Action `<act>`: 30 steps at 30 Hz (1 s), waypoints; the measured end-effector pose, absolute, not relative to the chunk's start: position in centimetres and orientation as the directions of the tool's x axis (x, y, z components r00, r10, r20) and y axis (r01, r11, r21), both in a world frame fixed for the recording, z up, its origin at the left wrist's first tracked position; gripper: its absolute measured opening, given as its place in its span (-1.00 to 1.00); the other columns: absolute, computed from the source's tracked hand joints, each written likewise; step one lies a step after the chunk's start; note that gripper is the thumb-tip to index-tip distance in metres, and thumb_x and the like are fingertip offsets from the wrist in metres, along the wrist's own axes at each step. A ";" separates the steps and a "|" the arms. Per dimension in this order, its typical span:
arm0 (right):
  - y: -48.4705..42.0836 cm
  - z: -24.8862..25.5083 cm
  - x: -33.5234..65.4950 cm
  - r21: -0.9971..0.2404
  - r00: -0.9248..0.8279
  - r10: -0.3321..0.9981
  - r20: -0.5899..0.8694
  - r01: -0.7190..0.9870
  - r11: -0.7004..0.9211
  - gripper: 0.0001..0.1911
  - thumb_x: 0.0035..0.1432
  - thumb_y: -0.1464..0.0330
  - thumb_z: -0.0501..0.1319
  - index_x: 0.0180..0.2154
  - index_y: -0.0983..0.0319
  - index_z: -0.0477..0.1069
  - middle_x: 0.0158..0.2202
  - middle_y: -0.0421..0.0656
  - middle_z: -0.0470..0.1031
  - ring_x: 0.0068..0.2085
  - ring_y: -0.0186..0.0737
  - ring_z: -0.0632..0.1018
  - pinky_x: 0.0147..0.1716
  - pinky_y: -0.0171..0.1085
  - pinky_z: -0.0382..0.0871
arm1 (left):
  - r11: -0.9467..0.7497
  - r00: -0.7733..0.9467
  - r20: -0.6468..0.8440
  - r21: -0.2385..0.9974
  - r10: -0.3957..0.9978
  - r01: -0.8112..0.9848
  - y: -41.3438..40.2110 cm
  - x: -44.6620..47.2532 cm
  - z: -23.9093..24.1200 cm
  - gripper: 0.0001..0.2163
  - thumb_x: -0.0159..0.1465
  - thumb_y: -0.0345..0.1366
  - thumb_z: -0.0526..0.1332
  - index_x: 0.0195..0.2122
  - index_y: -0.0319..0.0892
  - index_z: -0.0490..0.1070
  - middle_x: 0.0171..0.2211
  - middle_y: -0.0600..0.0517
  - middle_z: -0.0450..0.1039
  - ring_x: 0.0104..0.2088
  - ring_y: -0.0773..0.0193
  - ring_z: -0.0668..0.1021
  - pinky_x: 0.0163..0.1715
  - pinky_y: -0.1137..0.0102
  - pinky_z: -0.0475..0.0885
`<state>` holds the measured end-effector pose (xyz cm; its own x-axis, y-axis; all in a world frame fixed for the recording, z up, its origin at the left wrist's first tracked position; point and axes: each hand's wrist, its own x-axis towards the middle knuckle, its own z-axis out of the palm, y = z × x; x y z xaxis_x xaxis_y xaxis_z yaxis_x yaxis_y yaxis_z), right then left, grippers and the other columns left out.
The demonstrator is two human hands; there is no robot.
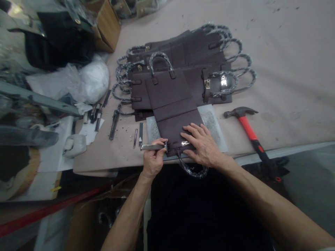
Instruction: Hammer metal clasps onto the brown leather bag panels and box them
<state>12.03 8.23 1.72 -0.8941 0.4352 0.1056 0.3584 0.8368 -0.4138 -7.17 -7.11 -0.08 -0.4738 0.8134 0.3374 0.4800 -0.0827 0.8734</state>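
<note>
My left hand [154, 161] is closed around a metal bar tool [152, 147], which lies nearly level. Its right end has a crosswise plate, close to the left edge of a dark brown leather bag piece [178, 125]. I cannot make out the tool's exact kind. My right hand [202, 144] rests on that bag piece with fingers spread, beside a shiny metal clasp [185, 143]. A plastic-wrapped handle [193, 170] hangs over the table's front edge near me. Under the bag piece lies a pale, speckled slab [213, 125], showing at both sides.
Several more brown bag pieces [167, 54] with wrapped handles are piled behind. To the right, a claw hammer [247, 127] with a red-and-black handle reaches past the table edge. Thin metal tools [135, 138] and a dark rod [113, 124] lie left. A cardboard box [107, 26] stands far left.
</note>
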 end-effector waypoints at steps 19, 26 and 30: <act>8.1 1.6 12.1 -0.419 -0.892 0.434 0.129 0.348 0.839 -0.37 0.23 0.15 0.26 0.27 0.23 0.33 0.37 0.05 0.24 0.41 0.23 0.16 0.38 0.23 -0.07 | -0.124 -0.318 0.445 0.720 0.837 0.683 -6.3 -6.7 1.0 -0.95 0.38 -0.37 0.18 -0.16 -0.13 0.40 -0.11 -0.09 0.56 -0.04 0.16 0.62 0.03 0.17 0.55; 8.3 1.4 12.4 -0.449 -0.891 0.423 0.163 0.314 0.836 -0.40 0.23 0.16 0.26 0.24 0.25 0.37 0.34 0.07 0.28 0.39 0.23 0.20 0.37 0.25 -0.02 | -0.146 -0.280 0.429 0.729 0.859 0.669 -5.8 -7.1 1.2 -0.93 0.34 -0.41 0.19 -0.18 -0.14 0.42 -0.13 -0.07 0.56 -0.07 0.17 0.63 -0.01 0.21 0.56; 8.4 1.6 12.5 -0.511 -0.877 0.432 0.209 0.279 0.813 -0.48 0.27 0.22 0.22 0.20 0.28 0.39 0.29 0.12 0.33 0.34 0.21 0.28 0.33 0.26 0.11 | -0.161 -0.287 0.433 0.746 0.854 0.646 -5.6 -6.9 1.1 -0.92 0.32 -0.43 0.20 -0.18 -0.15 0.41 -0.15 -0.06 0.55 -0.09 0.19 0.63 -0.03 0.25 0.56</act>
